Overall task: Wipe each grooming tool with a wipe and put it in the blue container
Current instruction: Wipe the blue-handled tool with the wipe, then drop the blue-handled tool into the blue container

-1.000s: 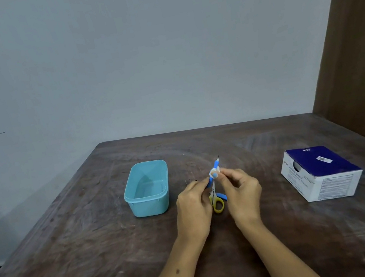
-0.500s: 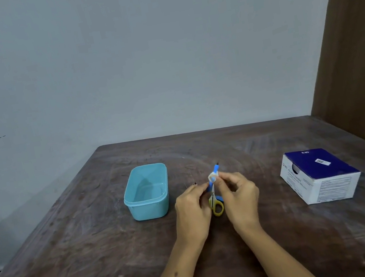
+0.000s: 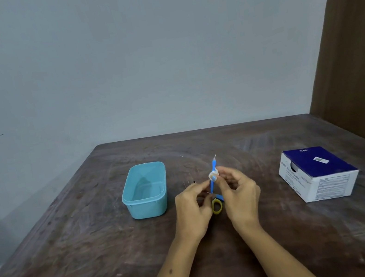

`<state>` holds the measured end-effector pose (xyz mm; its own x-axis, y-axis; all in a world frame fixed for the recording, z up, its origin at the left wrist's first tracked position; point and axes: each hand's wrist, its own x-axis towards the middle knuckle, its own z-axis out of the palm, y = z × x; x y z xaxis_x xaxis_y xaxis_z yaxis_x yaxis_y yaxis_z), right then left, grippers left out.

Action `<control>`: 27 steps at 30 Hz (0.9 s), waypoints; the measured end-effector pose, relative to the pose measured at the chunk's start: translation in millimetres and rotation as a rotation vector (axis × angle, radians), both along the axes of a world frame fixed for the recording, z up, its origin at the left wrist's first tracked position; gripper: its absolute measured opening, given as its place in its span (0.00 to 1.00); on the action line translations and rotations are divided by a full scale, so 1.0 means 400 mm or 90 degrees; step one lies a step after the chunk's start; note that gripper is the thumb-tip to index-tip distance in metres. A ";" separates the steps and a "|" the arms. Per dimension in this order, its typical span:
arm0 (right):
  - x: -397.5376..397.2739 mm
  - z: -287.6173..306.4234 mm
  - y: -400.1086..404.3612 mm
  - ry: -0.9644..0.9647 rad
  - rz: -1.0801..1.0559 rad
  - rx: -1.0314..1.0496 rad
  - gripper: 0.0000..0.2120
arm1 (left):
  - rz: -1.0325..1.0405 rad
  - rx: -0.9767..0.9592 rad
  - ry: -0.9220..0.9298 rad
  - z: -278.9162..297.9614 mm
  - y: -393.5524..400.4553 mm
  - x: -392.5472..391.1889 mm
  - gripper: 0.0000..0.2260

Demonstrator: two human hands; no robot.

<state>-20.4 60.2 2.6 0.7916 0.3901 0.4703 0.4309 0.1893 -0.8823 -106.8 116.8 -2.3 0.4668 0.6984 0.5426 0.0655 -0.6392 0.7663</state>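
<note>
One pair of small scissors (image 3: 214, 182), blue along the blades with a yellow finger loop, stands nearly upright between the person's hands above the middle of the table (image 3: 223, 265), tip pointing up and away. The left hand (image 3: 194, 212) pinches it low down, near the handles, with thumb and forefinger closed on it. The right hand (image 3: 240, 195) has its fingertips (image 3: 219, 173) pressed around a small white wipe (image 3: 213, 175), which is wrapped on the blades about halfway up. So both hands are grasping: the left holds the tool, the right holds the wipe against it.

To the left, well apart from the hands, the blue container (image 3: 148, 204) sits open toward the table's left side, and I can see nothing inside it. Something small and dark lies on the table just left of the left hand, too small to name. A blue and white cardboard box (image 3: 318, 173) rests near the right edge.

Judging from this, wiping is under way and the drop into the container has not been done. The main risk is the pointed tip: a stroke of the wipe running past the end could bring the fingertips onto the point. The left hand's light pinch could also let the scissors twist or slip under the wipe's pull, and the little wipe could slide off the blades.
</note>
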 end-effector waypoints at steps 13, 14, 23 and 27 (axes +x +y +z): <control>0.001 0.001 -0.003 0.000 0.015 -0.097 0.05 | 0.102 -0.029 -0.069 0.030 -0.010 -0.013 0.15; 0.006 0.000 -0.002 -0.004 -0.008 -0.094 0.05 | 0.115 -0.026 -0.086 0.039 -0.014 -0.017 0.15; 0.017 -0.007 0.006 -0.010 -0.058 -0.026 0.05 | 0.306 -0.144 0.012 0.257 0.074 -0.163 0.07; 0.014 -0.005 0.004 0.000 -0.046 -0.020 0.05 | 0.380 -0.197 0.327 0.291 0.137 -0.173 0.04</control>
